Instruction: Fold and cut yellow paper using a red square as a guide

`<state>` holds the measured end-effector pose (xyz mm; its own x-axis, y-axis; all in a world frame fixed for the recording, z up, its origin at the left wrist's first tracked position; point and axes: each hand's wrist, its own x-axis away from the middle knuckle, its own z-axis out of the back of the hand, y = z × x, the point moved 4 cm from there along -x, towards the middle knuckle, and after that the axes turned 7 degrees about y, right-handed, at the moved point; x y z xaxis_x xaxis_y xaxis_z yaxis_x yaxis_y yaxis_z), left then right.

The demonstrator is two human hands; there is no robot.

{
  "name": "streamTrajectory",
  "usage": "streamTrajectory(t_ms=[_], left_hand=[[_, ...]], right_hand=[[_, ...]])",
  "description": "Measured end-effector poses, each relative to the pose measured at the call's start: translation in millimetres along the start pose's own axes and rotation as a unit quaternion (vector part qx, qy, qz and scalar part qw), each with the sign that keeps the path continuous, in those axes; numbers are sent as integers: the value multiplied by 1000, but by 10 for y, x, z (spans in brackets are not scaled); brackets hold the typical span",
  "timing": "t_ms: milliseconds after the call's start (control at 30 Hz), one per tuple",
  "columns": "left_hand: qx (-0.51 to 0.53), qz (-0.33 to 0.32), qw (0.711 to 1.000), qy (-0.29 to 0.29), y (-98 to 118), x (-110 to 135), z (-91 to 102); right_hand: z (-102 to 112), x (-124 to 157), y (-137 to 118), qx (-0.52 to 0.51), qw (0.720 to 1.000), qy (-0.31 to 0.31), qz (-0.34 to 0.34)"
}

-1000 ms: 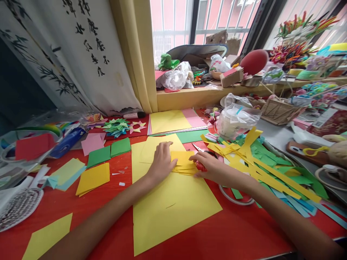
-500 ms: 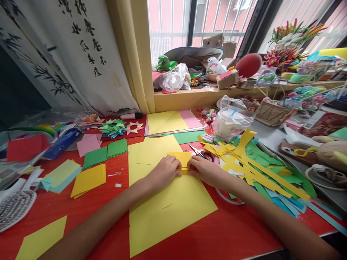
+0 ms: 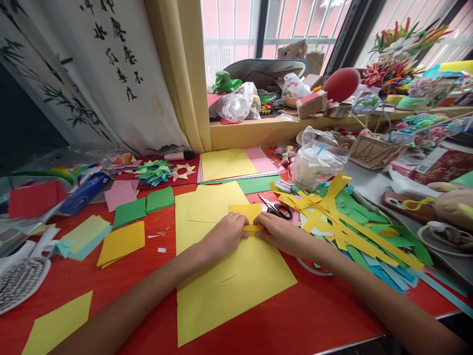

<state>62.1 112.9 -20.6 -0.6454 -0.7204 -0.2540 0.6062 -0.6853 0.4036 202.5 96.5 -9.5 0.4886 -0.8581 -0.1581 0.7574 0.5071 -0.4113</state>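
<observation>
My left hand (image 3: 224, 235) and my right hand (image 3: 278, 232) meet at a small stack of orange-yellow paper squares (image 3: 250, 215) lying on a large yellow sheet (image 3: 229, 276). Both hands have their fingers curled and pinch the near edge of the stack from either side. Black-handled scissors (image 3: 275, 208) lie just beyond my right hand.
The red table (image 3: 318, 315) carries green squares (image 3: 144, 204), orange squares (image 3: 121, 241), a pile of yellow, green and blue strips (image 3: 354, 231), a bagged cup (image 3: 316, 162) and coloured sheets (image 3: 236, 165). A cluttered window sill (image 3: 281, 130) runs behind. A curtain (image 3: 111, 74) hangs left.
Both hands went from lying over the spread stack to pinching its near edge. The squares are now gathered into a tighter pile, and the scissors show clear of my right hand.
</observation>
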Motion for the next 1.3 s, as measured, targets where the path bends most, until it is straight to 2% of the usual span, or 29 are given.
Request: streamTrajectory(t_ms=[200, 333, 467, 600, 767, 933, 1100, 1233, 1300], left_hand=[[5, 1, 1000, -7, 44, -18, 73], [31, 25, 999, -7, 28, -28, 144], [67, 47, 997, -9, 35, -33, 178], [123, 69, 990, 26, 70, -57, 225], [196, 99, 973, 73, 38, -85, 290], [229, 100, 962, 110, -10, -81, 309], [229, 80, 963, 115, -3, -74, 287], [202, 32, 972, 118, 46, -76, 289], [202, 23, 973, 110, 69, -76, 293]], right_hand=[[40, -2, -33, -23, 999, 32, 0], [70, -5, -18, -84, 994, 33, -64], [42, -26, 61, -190, 976, 29, -104], [17, -58, 159, -268, 953, 42, -136], [46, -69, 149, -397, 898, 34, -185], [77, -54, 104, -475, 854, 33, -210], [20, -47, 115, -572, 784, 32, -239], [-7, -44, 88, -645, 719, 15, -258], [-10, -39, 84, -657, 704, 15, -268]])
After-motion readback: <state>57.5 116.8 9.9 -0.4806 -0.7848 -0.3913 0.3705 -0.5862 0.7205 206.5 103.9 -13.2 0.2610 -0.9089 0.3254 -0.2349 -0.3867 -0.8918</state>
